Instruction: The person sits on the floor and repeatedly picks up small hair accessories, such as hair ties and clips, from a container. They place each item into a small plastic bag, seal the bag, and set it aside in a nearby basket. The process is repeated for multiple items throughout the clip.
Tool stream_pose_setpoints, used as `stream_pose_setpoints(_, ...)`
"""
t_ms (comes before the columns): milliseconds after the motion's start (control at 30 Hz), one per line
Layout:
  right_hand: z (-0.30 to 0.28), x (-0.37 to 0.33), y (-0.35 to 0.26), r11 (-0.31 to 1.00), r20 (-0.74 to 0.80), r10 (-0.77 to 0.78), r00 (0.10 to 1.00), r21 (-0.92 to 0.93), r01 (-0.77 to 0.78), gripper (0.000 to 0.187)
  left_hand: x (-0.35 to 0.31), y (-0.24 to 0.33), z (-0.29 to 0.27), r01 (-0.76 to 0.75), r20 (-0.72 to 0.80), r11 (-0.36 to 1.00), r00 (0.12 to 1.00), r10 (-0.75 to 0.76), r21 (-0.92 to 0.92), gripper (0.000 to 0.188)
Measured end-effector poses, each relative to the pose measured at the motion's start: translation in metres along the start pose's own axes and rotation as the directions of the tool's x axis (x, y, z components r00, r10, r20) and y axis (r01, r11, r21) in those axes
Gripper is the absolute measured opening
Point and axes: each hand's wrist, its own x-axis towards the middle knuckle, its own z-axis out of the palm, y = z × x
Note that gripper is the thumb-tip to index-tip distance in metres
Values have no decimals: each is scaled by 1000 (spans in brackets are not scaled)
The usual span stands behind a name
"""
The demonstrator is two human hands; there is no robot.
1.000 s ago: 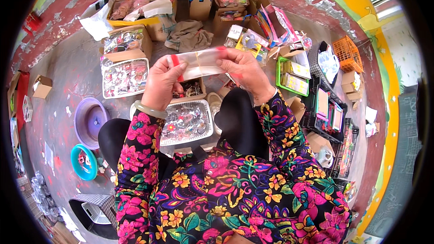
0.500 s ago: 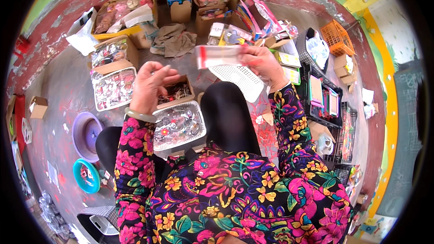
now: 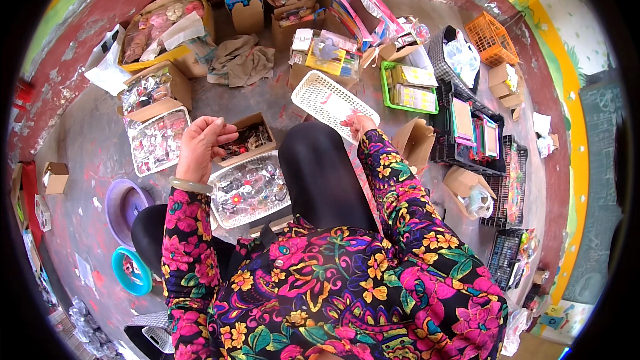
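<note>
Over the near right edge of a white perforated basket (image 3: 308, 87), my right hand (image 3: 361, 125) has its fingers closed at the end of a small flat clear packet (image 3: 331, 101) with a reddish strip, which lies over the basket floor. My left hand (image 3: 205, 147) is raised with thumb and fingertips pinched together; whatever is between them is too small to make out. Below it stands a white basket of clear-wrapped small items (image 3: 250, 190). Beside that hand is an open cardboard box (image 3: 248, 139) holding dark small pieces.
Another white tray of wrapped items (image 3: 160, 140) stands on the left, near purple (image 3: 128, 210) and teal (image 3: 131, 271) basins. To the right are a green tray (image 3: 410, 90), a black crate (image 3: 468, 137) and an orange crate (image 3: 491, 39). My dark-clad knee (image 3: 320, 167) rises between my arms.
My right hand has lowered the clear packet from mid-air into the white perforated basket. My left hand stays raised, its fingers drawn closer together. The view has shifted slightly.
</note>
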Motion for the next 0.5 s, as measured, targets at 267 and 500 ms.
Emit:
stream_pose_setpoints(267,-26,-46,-51,874,2,-387,922,-317,367,31,-7,4,-7,-30,-10,1000,1000,30,3,12)
stream_pose_setpoints(500,103,-263,-126,843,612,-536,582,356,402,29,-15,18,-4,-208,50,975,976,212,-81,17)
